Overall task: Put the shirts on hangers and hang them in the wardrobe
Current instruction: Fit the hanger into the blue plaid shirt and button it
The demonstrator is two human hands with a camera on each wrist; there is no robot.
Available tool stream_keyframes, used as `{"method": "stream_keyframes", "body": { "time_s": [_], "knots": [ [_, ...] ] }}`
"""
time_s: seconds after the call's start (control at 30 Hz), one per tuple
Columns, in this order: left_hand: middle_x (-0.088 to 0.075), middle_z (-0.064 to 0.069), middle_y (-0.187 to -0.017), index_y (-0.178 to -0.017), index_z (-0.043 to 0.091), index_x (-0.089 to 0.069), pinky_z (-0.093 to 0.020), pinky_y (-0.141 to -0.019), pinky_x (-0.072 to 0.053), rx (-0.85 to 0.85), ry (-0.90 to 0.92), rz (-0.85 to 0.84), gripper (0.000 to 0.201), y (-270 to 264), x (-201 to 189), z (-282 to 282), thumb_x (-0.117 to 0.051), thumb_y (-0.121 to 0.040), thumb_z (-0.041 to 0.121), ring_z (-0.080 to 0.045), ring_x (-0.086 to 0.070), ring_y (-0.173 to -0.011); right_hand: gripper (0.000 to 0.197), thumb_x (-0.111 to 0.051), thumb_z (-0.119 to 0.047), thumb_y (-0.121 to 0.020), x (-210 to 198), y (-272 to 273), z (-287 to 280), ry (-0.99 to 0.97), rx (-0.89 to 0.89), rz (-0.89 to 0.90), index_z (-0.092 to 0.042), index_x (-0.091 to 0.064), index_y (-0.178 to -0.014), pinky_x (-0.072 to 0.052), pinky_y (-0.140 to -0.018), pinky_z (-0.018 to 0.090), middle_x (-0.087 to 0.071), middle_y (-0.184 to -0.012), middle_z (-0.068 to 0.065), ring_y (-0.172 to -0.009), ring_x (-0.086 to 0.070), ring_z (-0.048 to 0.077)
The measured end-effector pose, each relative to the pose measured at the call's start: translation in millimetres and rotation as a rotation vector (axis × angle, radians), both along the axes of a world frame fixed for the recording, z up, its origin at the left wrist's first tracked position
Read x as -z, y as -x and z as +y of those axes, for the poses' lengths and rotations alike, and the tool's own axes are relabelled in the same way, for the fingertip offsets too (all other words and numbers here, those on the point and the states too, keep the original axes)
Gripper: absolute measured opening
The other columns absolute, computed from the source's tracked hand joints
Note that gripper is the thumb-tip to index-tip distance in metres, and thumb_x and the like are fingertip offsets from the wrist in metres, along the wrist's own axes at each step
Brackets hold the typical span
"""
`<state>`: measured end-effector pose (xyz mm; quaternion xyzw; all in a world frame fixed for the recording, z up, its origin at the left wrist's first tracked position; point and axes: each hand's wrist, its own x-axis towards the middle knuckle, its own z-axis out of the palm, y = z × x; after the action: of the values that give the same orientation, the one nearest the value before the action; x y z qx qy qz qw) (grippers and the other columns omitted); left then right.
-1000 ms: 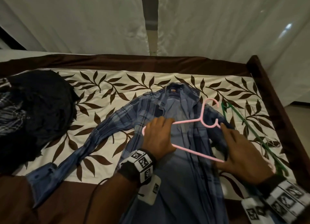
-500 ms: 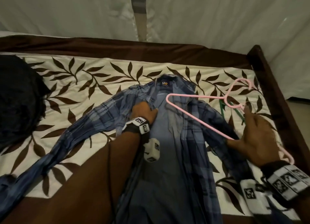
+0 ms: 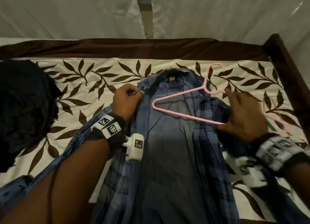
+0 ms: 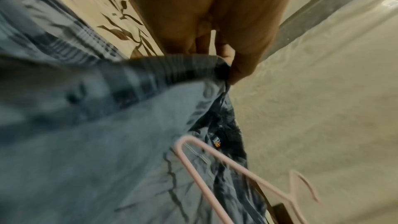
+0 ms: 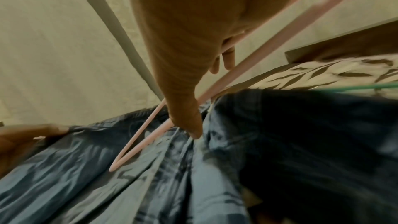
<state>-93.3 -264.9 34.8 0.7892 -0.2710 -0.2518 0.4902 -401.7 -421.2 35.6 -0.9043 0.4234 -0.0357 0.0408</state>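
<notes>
On the bed (image 3: pixel 107 69) the shirt (image 3: pixel 167 156) lies open, not yet hung; left hand (image 3: pixel 126 100) fingers pinch its front edge, right hand (image 3: pixel 243 116) grips the hanger (image 3: pixel 182 113) at three o'clock.

The shirt (image 3: pixel 169 156) has a dark neck label (image 3: pixel 172 79) with a partly legible "R".

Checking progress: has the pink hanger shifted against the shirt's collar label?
Yes. The pink hanger now lies closer to the collar label, its hook beside the collar.

Soft plaid cloth shirt (image 3: pixel 169 156), smooth plastic hanger (image 3: pixel 182 113)
</notes>
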Motion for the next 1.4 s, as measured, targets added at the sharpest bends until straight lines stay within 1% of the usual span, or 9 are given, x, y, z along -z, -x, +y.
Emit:
{"method": "stream_keyframes", "body": {
  "time_s": [0.2,0.33,0.43,0.63,0.77,0.87,1.0,1.17,1.4],
  "knots": [
    [-0.066,0.007,-0.073,-0.074,0.02,-0.064,-0.029,-0.068,-0.048,0.368,-0.138,-0.211,0.013,39.8,-2.6,-17.3,-0.077,-0.076,0.017,-0.006,-0.063,-0.071,0.124,-0.081,-0.064,-0.057,17.4,-94.9,12.7,-0.053,-0.064,-0.02,-0.015,-0.021,-0.154,-0.024,-0.116,0.048,-0.04,-0.146,0.012,-0.132,-0.038,0.033],
    [-0.05,-0.009,-0.123,-0.117,0.022,-0.057,-0.038,-0.088,-0.043,0.367,-0.293,-0.886,0.05,43.0,8.8,-22.1,-0.077,-0.073,0.037,-0.028,-0.045,-0.111,0.125,-0.077,-0.069,-0.061,21.8,-118.5,8.9,-0.055,-0.086,0.013,-0.014,-0.017,-0.155,-0.013,-0.12,0.051,-0.035,-0.151,0.012,-0.139,-0.032,0.033],
    [-0.059,-0.012,-0.122,-0.122,0.016,-0.063,-0.043,-0.089,-0.045,0.709,-0.236,-1.028,0.042,44.8,27.3,-36.5,-0.063,-0.086,0.036,-0.031,-0.049,-0.107,0.121,-0.072,-0.071,-0.067,20.5,-122.8,8.5,-0.032,-0.134,0.003,-0.014,-0.013,-0.157,-0.012,-0.12,0.052,-0.032,-0.154,0.013,-0.142,-0.029,0.033],
    [-0.061,-0.006,-0.092,-0.096,0.018,-0.072,-0.037,-0.075,-0.044,0.794,-0.361,-0.966,0.03,25.6,48.5,-49.2,-0.053,-0.099,0.041,-0.026,-0.053,-0.097,0.084,-0.076,-0.052,-0.077,-0.3,-94.8,16.7,0.023,-0.214,-0.182,-0.02,-0.041,-0.147,-0.029,-0.114,0.046,-0.037,-0.153,0.013,-0.14,-0.034,0.031],
    [-0.06,-0.012,-0.077,-0.077,0.013,-0.071,-0.043,-0.068,-0.051,0.702,-0.285,-0.863,0.045,-0.2,62.2,-39.4,-0.049,-0.092,0.049,-0.035,-0.059,-0.084,0.031,-0.064,-0.025,-0.093,-4.7,-48.8,-6.2,0.027,0.077,-0.529,-0.015,-0.065,-0.122,-0.043,-0.099,0.032,-0.06,-0.131,0.005,-0.119,-0.054,0.021],
    [-0.062,-0.014,-0.075,-0.076,0.011,-0.074,-0.042,-0.071,-0.047,0.703,-0.245,-0.875,0.033,-4.2,63.9,-26.1,-0.06,-0.093,0.035,-0.035,-0.059,-0.082,0.031,-0.06,-0.027,-0.097,3.6,-47.4,-39.5,-0.236,0.349,-0.476,-0.014,-0.065,-0.125,-0.048,-0.094,0.033,-0.066,-0.125,0.004,-0.11,-0.061,0.019],
    [-0.064,-0.012,-0.071,-0.079,0.012,-0.077,-0.039,-0.066,-0.045,0.644,-0.202,-0.884,0.022,-3.2,66.5,-13.9,-0.069,-0.087,0.031,-0.036,-0.058,-0.08,0.045,-0.056,-0.051,-0.095,24.0,-76.6,-71.2,-0.553,0.343,-0.281,-0.015,-0.068,-0.12,-0.048,-0.086,0.035,-0.071,-0.107,0.002,-0.099,-0.065,0.02],
    [-0.066,-0.012,-0.077,-0.084,0.011,-0.079,-0.04,-0.07,-0.044,0.618,-0.21,-0.846,0.018,-5.4,62.7,-10.6,-0.075,-0.086,0.029,-0.035,-0.057,-0.087,0.022,-0.059,-0.024,-0.096,27.2,-106.1,-80.4,-0.501,0.301,-0.345,-0.007,-0.068,-0.085,-0.043,-0.068,0.031,-0.061,-0.077,0.008,-0.073,-0.056,0.022],
    [-0.069,-0.014,-0.087,-0.092,0.012,-0.079,-0.04,-0.075,-0.042,0.614,-0.304,-0.825,0.02,-4.5,60.2,-8.8,-0.073,-0.087,0.03,-0.036,-0.054,-0.098,0.032,-0.056,-0.025,-0.099,-11.7,-70.2,-83.4,-0.493,0.318,-0.54,0.005,-0.065,-0.098,-0.051,-0.078,0.04,-0.068,-0.097,0.024,-0.083,-0.061,0.03]
  ]
}}
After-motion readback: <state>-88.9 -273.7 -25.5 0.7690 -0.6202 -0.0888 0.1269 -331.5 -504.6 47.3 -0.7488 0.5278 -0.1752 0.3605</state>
